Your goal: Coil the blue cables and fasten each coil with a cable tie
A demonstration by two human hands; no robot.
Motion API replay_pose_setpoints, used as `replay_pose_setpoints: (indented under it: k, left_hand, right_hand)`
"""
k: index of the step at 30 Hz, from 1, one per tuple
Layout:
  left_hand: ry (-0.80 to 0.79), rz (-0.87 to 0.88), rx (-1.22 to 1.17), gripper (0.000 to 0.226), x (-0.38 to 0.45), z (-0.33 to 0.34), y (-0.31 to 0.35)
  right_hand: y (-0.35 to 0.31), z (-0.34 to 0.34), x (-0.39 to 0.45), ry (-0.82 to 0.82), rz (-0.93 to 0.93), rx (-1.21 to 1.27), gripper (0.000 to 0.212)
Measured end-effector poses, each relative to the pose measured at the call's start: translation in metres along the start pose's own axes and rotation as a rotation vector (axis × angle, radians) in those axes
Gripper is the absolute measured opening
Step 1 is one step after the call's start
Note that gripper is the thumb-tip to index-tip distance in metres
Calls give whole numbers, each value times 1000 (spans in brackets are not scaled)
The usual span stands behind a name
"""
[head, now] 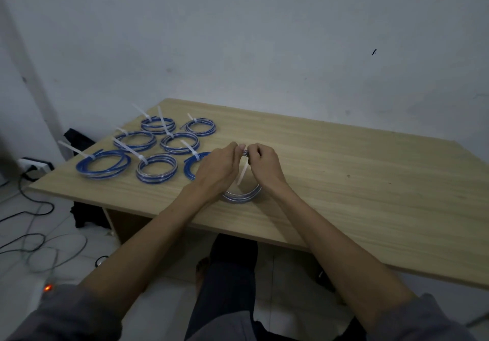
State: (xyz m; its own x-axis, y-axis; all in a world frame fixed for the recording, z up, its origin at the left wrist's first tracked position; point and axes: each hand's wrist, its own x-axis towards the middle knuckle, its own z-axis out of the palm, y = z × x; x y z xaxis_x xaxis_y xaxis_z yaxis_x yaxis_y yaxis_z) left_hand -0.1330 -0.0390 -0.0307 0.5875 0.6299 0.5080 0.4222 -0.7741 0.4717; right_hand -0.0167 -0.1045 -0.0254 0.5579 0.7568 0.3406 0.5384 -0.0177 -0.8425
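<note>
Both your forearms reach forward and converge toward the middle, bare from the pushed-up grey sleeves down. Your left hand (215,166) is back-up, fingers curled forward, thumb and fingertips pinching at the top. Your right hand (264,167) mirrors it just beside, knuckles up, fingers curled in and pinching at the same spot. Fingertips of both hands almost meet, the two thumbs near each other. Wrists are roughly level, slightly apart, angled inward. Your legs show below, in dark trousers.
</note>
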Motion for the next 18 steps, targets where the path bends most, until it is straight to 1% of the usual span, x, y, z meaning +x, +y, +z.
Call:
replay_pose_setpoints:
  k: [6,9,11,14,16,18]
  left_hand:
    - [3,-104,-135,42,3,-3,-7]
    - [6,-156,-167,38,3,-3,-6]
    - [18,-180,-187,37,4,-2,-6]
    - [46,-198,-195,37,5,-2,-8]
    - [61,-184,-176,38,3,-1,-8]
    - [66,-167,-164,37,1,1,-10]
  right_hand:
    - [-2,4,0,-65,-90,-114,43]
    - [1,3,-3,-77,-150,-143,34]
    - [5,2,-6,-65,-287,-216,25]
    - [15,-1,-11,-97,-507,-394,26]
    - [20,-4,-13,-105,-570,-521,29]
    - [21,-5,-12,-96,-589,-609,29]
